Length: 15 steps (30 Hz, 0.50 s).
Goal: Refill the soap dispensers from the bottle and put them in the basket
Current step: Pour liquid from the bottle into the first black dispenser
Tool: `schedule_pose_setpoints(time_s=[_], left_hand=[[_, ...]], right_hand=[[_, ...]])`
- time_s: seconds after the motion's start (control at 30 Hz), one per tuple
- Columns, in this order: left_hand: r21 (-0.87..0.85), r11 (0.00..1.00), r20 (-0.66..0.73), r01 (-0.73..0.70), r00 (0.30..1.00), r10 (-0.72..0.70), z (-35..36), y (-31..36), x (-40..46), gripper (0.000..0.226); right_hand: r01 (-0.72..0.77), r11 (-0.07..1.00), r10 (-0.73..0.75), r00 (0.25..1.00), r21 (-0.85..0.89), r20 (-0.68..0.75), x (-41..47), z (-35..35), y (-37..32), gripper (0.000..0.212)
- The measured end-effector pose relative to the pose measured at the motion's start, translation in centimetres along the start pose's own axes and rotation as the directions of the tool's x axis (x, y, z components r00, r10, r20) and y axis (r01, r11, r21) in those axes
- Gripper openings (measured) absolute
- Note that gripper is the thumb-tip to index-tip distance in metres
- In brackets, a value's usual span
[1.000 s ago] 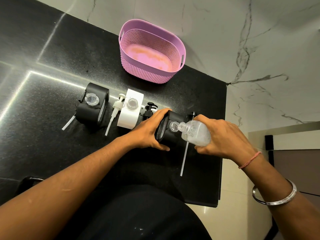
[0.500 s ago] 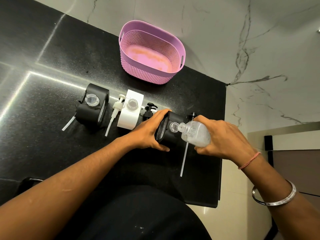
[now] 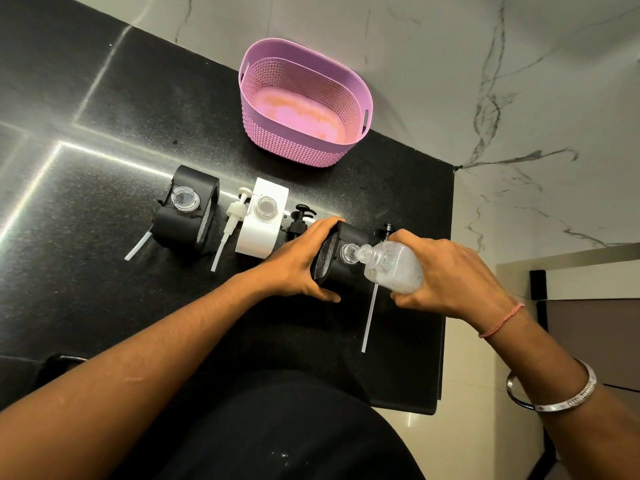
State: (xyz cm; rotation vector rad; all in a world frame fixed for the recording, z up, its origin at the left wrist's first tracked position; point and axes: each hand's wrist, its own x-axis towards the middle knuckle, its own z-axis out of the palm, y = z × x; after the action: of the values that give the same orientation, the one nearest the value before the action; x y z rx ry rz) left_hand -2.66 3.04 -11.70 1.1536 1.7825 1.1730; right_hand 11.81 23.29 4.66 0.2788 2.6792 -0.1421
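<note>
A polished black speckled stone table filled the left and centre of the view, its glossy top catching bright streaks of light that crossed near its left side. Beyond it and to the right rose a white marble wall with grey veining; two of its faces met in a corner just past the far right end of the table. Below the table's right edge lay a pale cream glossy tiled floor, which reflected some light. At the far right stood a brown panelled piece of furniture with a pale top edge, only partly in view.
</note>
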Motion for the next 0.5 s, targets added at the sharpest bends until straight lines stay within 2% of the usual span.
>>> schedule_pose_setpoints(time_s=[0.5], left_hand=[[-0.012,1.0,-0.003,0.007,1.0,-0.007,0.01,0.06,0.03,0.129]], right_hand=[[-0.004,1.0,0.004,1.0,0.015,0.009,0.01,0.14,0.17,0.082]])
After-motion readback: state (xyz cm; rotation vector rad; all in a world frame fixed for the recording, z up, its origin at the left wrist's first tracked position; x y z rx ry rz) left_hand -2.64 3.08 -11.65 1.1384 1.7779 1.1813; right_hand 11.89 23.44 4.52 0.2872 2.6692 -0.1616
